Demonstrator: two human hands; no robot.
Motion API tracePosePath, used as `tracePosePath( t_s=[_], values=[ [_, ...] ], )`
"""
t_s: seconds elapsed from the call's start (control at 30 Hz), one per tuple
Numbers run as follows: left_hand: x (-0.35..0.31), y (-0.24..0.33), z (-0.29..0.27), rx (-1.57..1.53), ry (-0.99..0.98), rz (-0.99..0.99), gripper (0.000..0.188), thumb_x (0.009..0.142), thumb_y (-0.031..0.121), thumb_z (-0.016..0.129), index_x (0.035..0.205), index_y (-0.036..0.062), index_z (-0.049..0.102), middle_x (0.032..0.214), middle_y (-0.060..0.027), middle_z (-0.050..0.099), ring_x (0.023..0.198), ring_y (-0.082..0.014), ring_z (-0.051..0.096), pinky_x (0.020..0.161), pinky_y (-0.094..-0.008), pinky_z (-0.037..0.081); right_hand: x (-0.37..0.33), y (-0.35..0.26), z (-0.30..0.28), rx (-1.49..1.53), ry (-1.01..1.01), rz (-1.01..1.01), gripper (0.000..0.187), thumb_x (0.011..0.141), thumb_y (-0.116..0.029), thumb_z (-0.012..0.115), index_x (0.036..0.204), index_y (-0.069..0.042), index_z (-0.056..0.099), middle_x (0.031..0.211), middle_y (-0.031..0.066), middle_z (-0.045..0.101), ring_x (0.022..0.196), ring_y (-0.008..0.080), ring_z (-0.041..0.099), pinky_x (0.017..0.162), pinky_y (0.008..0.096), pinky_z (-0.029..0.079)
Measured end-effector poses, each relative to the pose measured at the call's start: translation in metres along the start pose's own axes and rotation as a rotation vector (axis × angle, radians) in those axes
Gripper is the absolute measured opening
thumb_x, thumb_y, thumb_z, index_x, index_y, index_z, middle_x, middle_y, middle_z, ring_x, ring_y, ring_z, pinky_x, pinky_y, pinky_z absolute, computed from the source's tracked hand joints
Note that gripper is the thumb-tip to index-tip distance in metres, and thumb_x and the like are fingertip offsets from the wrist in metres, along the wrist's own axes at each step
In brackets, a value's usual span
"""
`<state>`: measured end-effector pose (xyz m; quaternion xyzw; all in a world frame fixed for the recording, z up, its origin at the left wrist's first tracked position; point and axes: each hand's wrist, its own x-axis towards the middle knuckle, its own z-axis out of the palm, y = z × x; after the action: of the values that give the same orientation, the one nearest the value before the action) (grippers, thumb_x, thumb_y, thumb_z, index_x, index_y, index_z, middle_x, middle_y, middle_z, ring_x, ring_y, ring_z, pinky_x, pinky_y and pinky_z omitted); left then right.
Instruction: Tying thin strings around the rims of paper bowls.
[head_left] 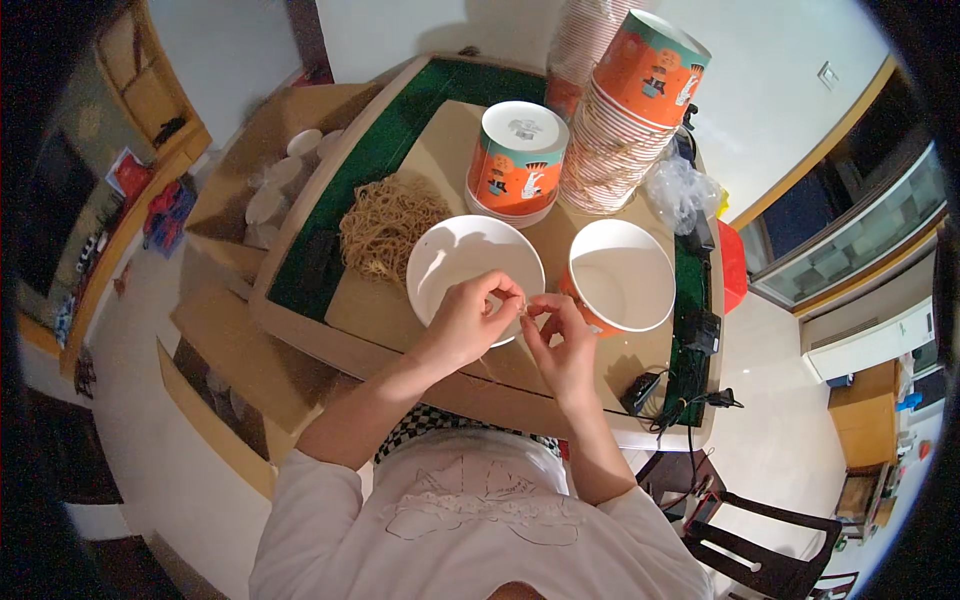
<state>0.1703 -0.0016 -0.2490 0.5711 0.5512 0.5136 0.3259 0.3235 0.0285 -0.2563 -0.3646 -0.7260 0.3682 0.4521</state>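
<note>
Close together over the front rim of a white paper bowl (455, 262), my left hand (468, 318) and my right hand (560, 345) are both closed in a pinch. Between their fingertips is a thin tan strand (524, 309), too small to make out fully. The bowl stands upright with its inside showing. To its right, a second paper bowl (622, 275) with an orange outside tilts toward me. A tangled heap of thin tan strands (392, 227) lies left of the bowls. Behind them, an orange and green bowl (518, 165) sits upside down.
Tall stacks of upside-down paper bowls (625, 140) rise at the back right, beside a clear plastic bag (683, 190). Cardboard (440, 140) covers part of the green-topped table. A black adapter (642, 390) and cables lie at its right edge. Open cardboard boxes (225, 215) stand left.
</note>
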Motion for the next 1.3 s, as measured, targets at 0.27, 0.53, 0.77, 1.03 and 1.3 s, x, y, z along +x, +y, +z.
tracePosePath(
  t_s=[0.27,0.53,0.77,1.03,1.3],
  values=[
    [0.001,0.007,-0.002,-0.010,-0.043,-0.072,0.006,0.087,0.005,0.058,0.090,-0.0010,0.058,0.085,-0.0040,0.062,0.077,-0.0069,0.057,0.065,-0.0234,0.049,0.004,0.000,0.002,-0.110,-0.015,-0.028,0.013,0.077,0.000,0.066,0.088,-0.001,0.059,0.075,0.0053,0.061,0.053,0.0104,0.052,0.050,0.0251,0.044],
    [0.003,0.000,0.000,-0.027,-0.038,-0.073,0.007,0.087,0.005,0.058,0.090,-0.0009,0.058,0.085,-0.0046,0.062,0.076,-0.0072,0.057,0.063,-0.0226,0.049,0.001,0.005,0.005,-0.024,-0.022,0.042,0.008,0.082,-0.003,0.064,0.089,0.000,0.059,0.072,0.0054,0.059,0.058,0.0093,0.052,0.054,0.0236,0.044],
    [0.003,0.006,-0.001,0.030,-0.064,-0.144,0.008,0.088,0.008,0.058,0.091,0.0000,0.059,0.084,-0.0043,0.062,0.074,-0.0065,0.057,0.061,-0.0217,0.047,0.000,0.004,0.007,-0.029,0.023,0.065,0.010,0.086,-0.009,0.063,0.086,0.001,0.063,0.067,0.0044,0.059,0.055,0.0068,0.049,0.050,0.0224,0.040],
    [0.002,-0.004,0.003,0.168,0.084,0.166,0.007,0.086,0.009,0.057,0.087,0.0026,0.055,0.079,-0.0099,0.062,0.062,-0.0248,0.058,0.054,-0.0353,0.045,-0.003,0.006,0.008,-0.037,0.031,0.090,0.009,0.086,-0.009,0.063,0.088,0.000,0.064,0.063,0.0043,0.058,0.053,0.0066,0.049,0.048,0.0224,0.040],
    [0.001,0.008,0.011,0.486,0.190,0.250,0.009,0.088,0.009,0.053,0.090,0.0041,0.045,0.079,-0.0134,0.056,0.072,-0.0343,0.058,0.059,-0.0418,0.046,-0.003,0.005,0.005,-0.075,0.016,0.014,0.008,0.086,-0.006,0.062,0.088,0.001,0.063,0.071,0.0086,0.062,0.056,0.0108,0.054,0.052,0.0244,0.044]
  ],
)
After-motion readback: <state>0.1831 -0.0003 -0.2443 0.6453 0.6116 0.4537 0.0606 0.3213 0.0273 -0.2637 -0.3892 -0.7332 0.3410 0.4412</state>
